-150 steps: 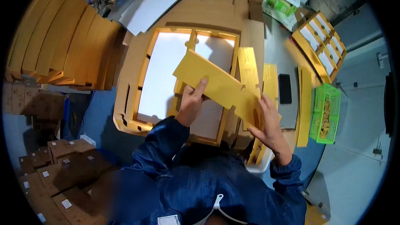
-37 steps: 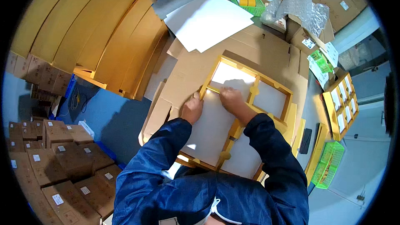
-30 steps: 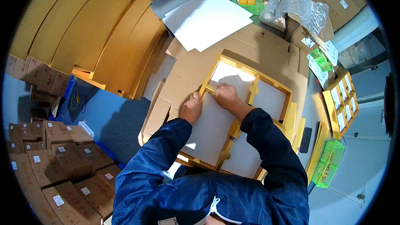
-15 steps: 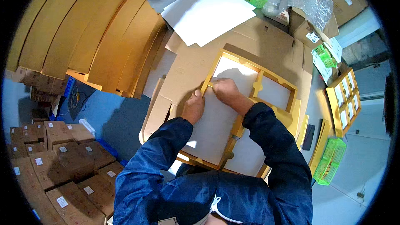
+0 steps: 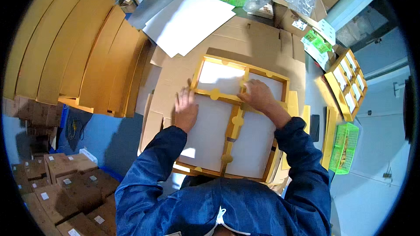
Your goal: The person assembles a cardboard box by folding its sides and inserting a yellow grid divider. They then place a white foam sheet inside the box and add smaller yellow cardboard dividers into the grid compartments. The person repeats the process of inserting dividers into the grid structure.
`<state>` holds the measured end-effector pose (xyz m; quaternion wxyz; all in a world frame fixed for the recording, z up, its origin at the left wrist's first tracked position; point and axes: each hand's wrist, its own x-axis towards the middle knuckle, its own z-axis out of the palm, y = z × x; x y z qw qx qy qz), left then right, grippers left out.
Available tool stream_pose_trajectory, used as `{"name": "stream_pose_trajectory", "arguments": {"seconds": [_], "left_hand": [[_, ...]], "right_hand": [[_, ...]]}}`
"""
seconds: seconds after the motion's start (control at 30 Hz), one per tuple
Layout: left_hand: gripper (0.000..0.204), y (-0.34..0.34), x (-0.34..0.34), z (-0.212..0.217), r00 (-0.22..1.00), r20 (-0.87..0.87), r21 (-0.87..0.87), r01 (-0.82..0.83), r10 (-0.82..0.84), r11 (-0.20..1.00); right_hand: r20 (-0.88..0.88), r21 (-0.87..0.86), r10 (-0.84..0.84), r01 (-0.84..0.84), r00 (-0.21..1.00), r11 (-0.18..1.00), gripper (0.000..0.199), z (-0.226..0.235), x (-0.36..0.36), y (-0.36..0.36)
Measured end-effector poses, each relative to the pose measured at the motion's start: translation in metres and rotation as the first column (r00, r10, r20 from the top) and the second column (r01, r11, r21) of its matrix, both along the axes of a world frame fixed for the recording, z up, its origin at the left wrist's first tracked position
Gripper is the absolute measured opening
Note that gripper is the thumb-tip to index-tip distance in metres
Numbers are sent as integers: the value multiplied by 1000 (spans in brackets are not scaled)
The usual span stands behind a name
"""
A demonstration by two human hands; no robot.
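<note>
Left hand (image 5: 186,110) and right hand (image 5: 259,96) lay spread flat on the yellow divider frame (image 5: 232,122), which looked fully assembled, its white panels seated

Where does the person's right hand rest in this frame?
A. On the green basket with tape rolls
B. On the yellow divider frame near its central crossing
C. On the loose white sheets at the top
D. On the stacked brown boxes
B: the right hand lies flat on the yellow divider frame near its crossing, while the left hand presses the frame's left side.

Left hand (image 5: 186,108) flat, fingers spread; right hand (image 5: 258,95) flat.
</note>
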<state>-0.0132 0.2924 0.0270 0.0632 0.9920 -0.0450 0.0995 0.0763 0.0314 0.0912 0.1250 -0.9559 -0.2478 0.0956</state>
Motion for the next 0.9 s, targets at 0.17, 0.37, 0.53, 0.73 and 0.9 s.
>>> {"name": "stream_pose_trajectory", "arguments": {"seconds": [0.17, 0.37, 0.53, 0.73, 0.9], "left_hand": [[34, -79, 54, 23, 789, 14, 11, 614, -614, 789], [10, -91, 72, 23, 664, -141, -66, 734, -734, 676], [12, -94, 61, 28, 739, -31, -112, 667, -673, 737], [32, -143, -3, 27, 950, -276, -262, 71, -145, 962], [27, -161, 3, -13, 990, -129, -322, -87, 48, 943]], "right_hand": [[1, -71, 19, -19, 1000, 997, 57, -21, -35, -52], [-89, -37, 80, -83, 993, 996, 30, -22, -32, -45], [-86, -87, 88, -96, 992, 992, 28, -34, -22, -43], [-98, -123, 137, -149, 986, 981, 28, -45, -25, -48], [-235, -120, 130, -161, 963, 980, 31, -37, -13, -43]]}}
